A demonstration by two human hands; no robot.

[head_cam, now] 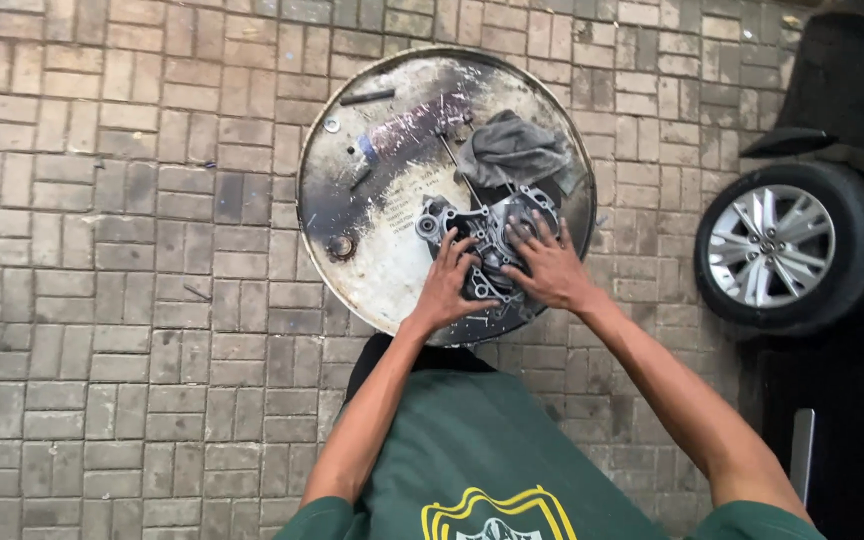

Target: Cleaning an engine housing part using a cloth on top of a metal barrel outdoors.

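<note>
Fingers of both hands — left hand (449, 285), right hand (550, 268) — spread flat on engine casing (482, 240), near drum top (372, 270) front edge

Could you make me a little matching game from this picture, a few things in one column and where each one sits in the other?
Things:
1. grey rag
2. metal engine casing
3. car wheel
4. washer

Places:
A. under both hands
B. far right, on the paving
C. upper left of the drum top
D. upper right of the drum top

Pairs: 1-D, 2-A, 3-B, 4-C
</note>
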